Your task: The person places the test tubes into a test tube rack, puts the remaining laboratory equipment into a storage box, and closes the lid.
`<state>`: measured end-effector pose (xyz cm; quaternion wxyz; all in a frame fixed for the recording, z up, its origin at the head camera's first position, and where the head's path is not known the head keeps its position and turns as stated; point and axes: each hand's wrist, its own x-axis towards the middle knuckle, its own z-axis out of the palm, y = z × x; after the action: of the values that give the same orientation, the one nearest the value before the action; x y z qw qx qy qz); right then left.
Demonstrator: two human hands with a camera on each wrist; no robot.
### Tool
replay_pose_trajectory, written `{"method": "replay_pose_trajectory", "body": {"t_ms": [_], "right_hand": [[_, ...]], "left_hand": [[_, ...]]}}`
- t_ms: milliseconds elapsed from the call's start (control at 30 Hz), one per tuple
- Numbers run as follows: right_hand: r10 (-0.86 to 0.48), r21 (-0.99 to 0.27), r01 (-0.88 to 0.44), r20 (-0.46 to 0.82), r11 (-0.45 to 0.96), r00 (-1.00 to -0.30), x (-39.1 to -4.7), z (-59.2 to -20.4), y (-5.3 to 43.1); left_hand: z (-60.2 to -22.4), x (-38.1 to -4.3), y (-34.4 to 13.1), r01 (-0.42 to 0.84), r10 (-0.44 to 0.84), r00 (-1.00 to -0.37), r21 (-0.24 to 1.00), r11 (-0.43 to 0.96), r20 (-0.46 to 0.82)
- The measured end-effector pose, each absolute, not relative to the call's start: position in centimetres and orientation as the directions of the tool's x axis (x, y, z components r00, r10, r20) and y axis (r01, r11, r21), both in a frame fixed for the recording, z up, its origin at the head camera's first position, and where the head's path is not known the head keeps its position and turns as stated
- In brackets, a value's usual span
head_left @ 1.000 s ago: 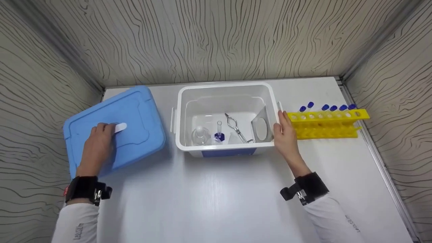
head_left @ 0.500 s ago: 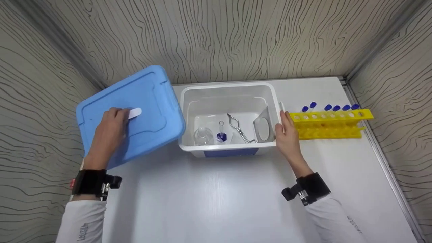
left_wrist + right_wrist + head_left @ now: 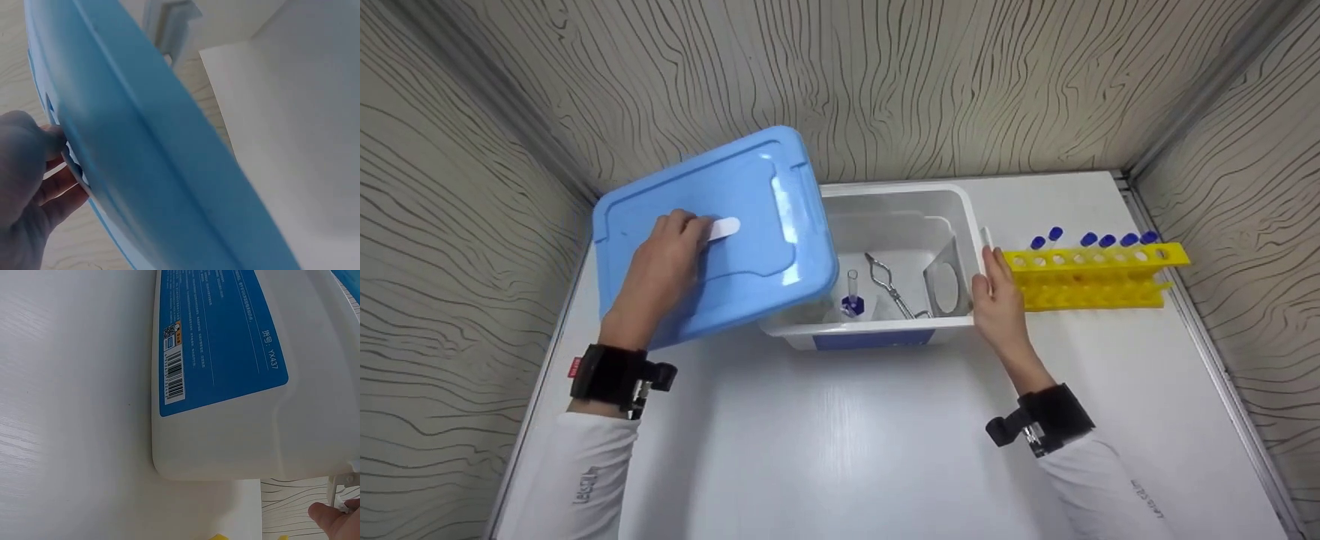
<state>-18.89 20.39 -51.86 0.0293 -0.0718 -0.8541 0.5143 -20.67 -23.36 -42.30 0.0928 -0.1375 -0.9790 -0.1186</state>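
Note:
My left hand [image 3: 660, 259] grips the white handle [image 3: 725, 228] on top of a blue lid [image 3: 757, 259]. The lid is tilted and hangs over the left part of a white plastic box [image 3: 900, 326]. On the box's right side, my right hand [image 3: 1003, 307] holds the white side handle [image 3: 333, 490], thumb against it in the right wrist view. Inside the box lie metal crucible tongs [image 3: 889, 285], a small measuring cylinder with a blue base [image 3: 852, 305] and a grey square with a pale oval [image 3: 949, 283]. The lid covers the box's left end.
A yellow test tube rack [image 3: 1095, 259] stands just right of the box, with several blue-capped tubes [image 3: 1056, 233] at its back. Patterned wall panels [image 3: 885, 90] close in the white table [image 3: 825, 442] at the back and sides.
My left hand has raised the blue lid and carried it rightward, from beside the box to over its left part, hiding the glass flask there. My right hand stays at the box's side.

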Motion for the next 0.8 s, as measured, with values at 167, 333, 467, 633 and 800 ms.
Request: {"method": "replay_pose_trajectory", "body": {"t_ms": [167,333,467,633,800], "right_hand": [[0.158,-0.882,0.09,-0.018,0.464,-0.987,-18.8,-51.8,20.6],[0.151,-0.877,0.059,0.016,0.476,-0.988,-18.8,-52.0,20.6],[0.161,-0.879,0.046,0.036,0.475,-0.986,-18.9,-52.1,20.6],[0.151,-0.881,0.065,0.007,0.468,-0.988,-18.9,-52.1,20.5],[0.149,-0.883,0.078,-0.009,0.463,-0.989,-18.9,-52.1,20.4]], "left_hand": [[-42.3,-21.3,-20.1,0.362,0.329,-0.927,0.197,0.911,0.182],[-42.5,-21.9,-17.4,0.436,0.408,-0.895,0.159,0.886,0.18],[-42.8,-22.4,-15.6,0.467,0.447,-0.882,0.14,0.873,0.151],[-43.4,-23.1,-13.9,0.475,0.464,-0.879,0.12,0.872,0.113],[-44.2,-23.4,-12.5,0.487,0.48,-0.873,0.12,0.865,0.083]]}}
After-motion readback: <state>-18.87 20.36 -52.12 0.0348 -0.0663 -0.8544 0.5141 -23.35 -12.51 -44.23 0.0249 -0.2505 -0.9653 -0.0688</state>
